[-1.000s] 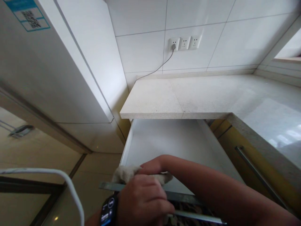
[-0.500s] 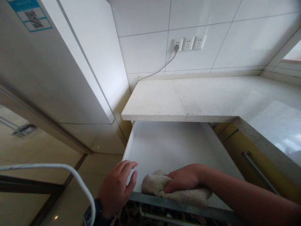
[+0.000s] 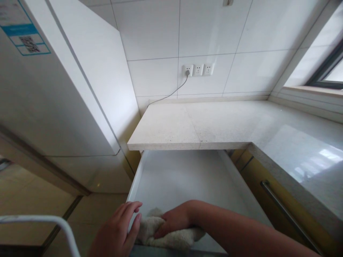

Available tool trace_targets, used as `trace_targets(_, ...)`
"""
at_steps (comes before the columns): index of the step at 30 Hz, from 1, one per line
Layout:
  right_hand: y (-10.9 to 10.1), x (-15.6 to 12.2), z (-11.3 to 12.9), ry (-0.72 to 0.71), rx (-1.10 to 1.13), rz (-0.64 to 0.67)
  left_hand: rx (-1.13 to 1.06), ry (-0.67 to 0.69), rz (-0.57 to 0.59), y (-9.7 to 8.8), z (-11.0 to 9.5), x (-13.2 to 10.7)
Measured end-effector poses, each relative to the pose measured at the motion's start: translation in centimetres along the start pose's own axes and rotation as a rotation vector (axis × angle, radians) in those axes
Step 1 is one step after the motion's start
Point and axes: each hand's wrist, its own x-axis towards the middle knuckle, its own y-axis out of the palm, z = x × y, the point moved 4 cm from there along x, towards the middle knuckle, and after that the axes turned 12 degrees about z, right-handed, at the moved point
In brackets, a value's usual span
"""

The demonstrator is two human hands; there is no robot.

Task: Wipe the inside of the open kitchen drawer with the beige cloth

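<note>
Ahead of you, a white tiled wall (image 3: pixel 152 34) carries three sockets (image 3: pixel 198 70) above a pale bench (image 3: pixel 166 125) that turns a corner and catches bright glare (image 3: pixel 318 163) on your right. To your left stands a tall white unit (image 3: pixel 98 60), cropped but perhaps a refrigerator, near beige flooring (image 3: pixel 80 217); a dark-framed window (image 3: pixel 325 84) shows upper right.

Head camera: at the wearer's head, facing forward and down.
Drawer (image 3: pixel 184 175): looked into from above its front end, low in the middle.
Left hand (image 3: pixel 115 230) and right hand (image 3: pixel 175 219): nearest the lens, along the bottom.
Tiled wall (image 3: pixel 152 76): straight ahead, farther off.
Window (image 3: pixel 328 73): upper right, cut by the border.
Drawer front (image 3: pixel 158 252): dim and cropped, its nearness hard to judge.
</note>
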Motion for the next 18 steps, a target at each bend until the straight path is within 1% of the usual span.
trace_targets(2, -0.1, -1.8, -0.8, 0.115, -0.062, 0.064, -0.009, -0.022, 0.034, 0.2, -0.1, 0.3)
trace_targets(3, -0.3, -2.8, -0.9, 0.152, -0.107, 0.068, -0.016, -0.032, 0.052, 0.2, -0.2, 0.4)
trace_targets(4, -0.7, -3.9, -0.7, 0.162, -0.165, 0.021, -0.021, -0.039, 0.067, 0.2, -0.3, 0.5)
trace_targets(6, -1.8, -6.1, 0.2, 0.146, -0.320, -0.139, -0.025, -0.050, 0.100, 0.2, -0.5, 0.7)
trace_targets(8, -2.8, -8.1, 1.5, 0.114, -0.503, -0.348, -0.026, -0.072, 0.135, 0.2, -0.5, 0.8)
trace_targets(10, -3.4, -9.3, 2.3, 0.092, -0.681, -0.554, -0.029, -0.094, 0.166, 0.4, -0.5, 0.8)
trace_targets(12, -3.3, -9.2, 1.9, 0.091, -0.816, -0.709, -0.041, -0.118, 0.194, 0.6, -0.4, 0.9)
trace_targets(13, -3.0, -8.6, 1.3, 0.097, -0.864, -0.752, -0.050, -0.124, 0.210, 0.8, -0.5, 1.0)
trace_targets(14, -2.5, -7.9, 0.5, 0.101, -0.899, -0.765, -0.060, -0.125, 0.232, 0.9, -0.7, 1.2)
trace_targets(16, -1.6, -6.0, -1.4, 0.120, -0.954, -0.715, -0.074, -0.108, 0.282, 1.1, -1.2, 1.6)
trace_targets(18, -0.9, -4.7, -2.9, 0.115, -0.976, -0.659, -0.073, -0.058, 0.338, 1.0, -2.2, 2.0)
